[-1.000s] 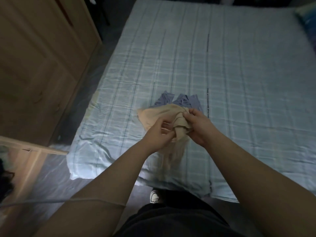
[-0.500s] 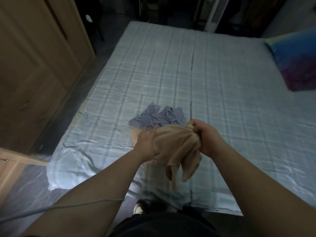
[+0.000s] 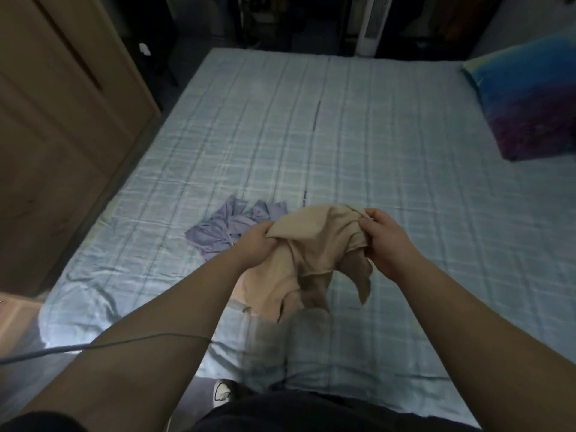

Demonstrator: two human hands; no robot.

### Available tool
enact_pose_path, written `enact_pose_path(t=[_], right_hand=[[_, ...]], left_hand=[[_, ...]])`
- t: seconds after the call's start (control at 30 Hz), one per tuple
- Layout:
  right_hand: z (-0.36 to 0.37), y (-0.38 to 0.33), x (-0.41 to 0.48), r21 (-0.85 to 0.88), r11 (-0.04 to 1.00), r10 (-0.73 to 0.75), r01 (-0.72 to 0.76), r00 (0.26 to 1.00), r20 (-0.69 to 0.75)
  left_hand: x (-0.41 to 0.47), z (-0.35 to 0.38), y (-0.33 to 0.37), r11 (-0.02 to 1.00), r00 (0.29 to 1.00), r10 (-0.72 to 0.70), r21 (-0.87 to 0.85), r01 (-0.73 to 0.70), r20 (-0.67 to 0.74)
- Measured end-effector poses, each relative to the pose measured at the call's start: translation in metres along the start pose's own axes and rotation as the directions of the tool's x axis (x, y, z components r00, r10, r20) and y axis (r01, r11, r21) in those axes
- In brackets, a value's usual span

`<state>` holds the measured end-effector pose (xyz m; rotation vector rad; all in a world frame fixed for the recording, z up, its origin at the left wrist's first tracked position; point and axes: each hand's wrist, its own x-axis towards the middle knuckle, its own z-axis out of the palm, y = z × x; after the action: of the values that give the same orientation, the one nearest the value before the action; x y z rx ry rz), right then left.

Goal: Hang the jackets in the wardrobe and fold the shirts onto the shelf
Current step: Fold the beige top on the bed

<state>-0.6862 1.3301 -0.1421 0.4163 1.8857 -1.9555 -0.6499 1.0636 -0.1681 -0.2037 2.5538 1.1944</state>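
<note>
A beige shirt [image 3: 314, 244] hangs bunched above the near part of the bed, held at both ends. My left hand [image 3: 254, 244] grips its left edge and my right hand [image 3: 385, 241] grips its right edge, so the cloth stretches between them and its lower folds dangle. Behind my left hand a crumpled lavender shirt [image 3: 230, 227] lies flat on the bed. The wooden wardrobe [image 3: 62, 120] stands along the left side, its doors closed.
The bed [image 3: 343, 135] has a pale blue checked sheet. A blue and purple pillow [image 3: 530, 101] sits at its right edge. A thin cable [image 3: 124, 342] crosses my left forearm. A white tower fan [image 3: 372, 26] stands beyond the bed. A shoe [image 3: 223, 394] shows on the floor.
My hands have moved apart and spread the beige shirt between them, lifting it off the lavender shirt. My left hand, flat on the cloth half a second ago, now grips its edge. The view has tilted up.
</note>
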Motion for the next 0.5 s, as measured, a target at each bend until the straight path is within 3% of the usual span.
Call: enact_pose_path(t=[0.17, 0.33, 0.43, 0.5], right_hand=[[-0.014, -0.025, 0.006, -0.133, 0.985, -0.108, 0.108, 0.994, 0.012], [-0.008, -0.039, -0.01, -0.329, 0.91, -0.215, 0.254, 0.965, 0.151], [0.002, -0.049, -0.024, -0.485, 0.792, -0.318, 0.37, 0.929, 0.189], [0.01, -0.056, -0.035, -0.464, 0.797, -0.352, 0.386, 0.922, 0.162]], left_hand=[[0.01, -0.002, 0.068, 0.994, 0.994, 0.029, -0.106, -0.041, -0.109], [0.018, -0.024, 0.11, 0.964, 0.994, -0.022, -0.266, -0.008, -0.111], [0.019, -0.046, 0.135, 0.904, 0.987, -0.041, -0.427, -0.029, -0.154], [0.019, -0.062, 0.154, 0.846, 0.983, -0.043, -0.53, -0.058, -0.176]])
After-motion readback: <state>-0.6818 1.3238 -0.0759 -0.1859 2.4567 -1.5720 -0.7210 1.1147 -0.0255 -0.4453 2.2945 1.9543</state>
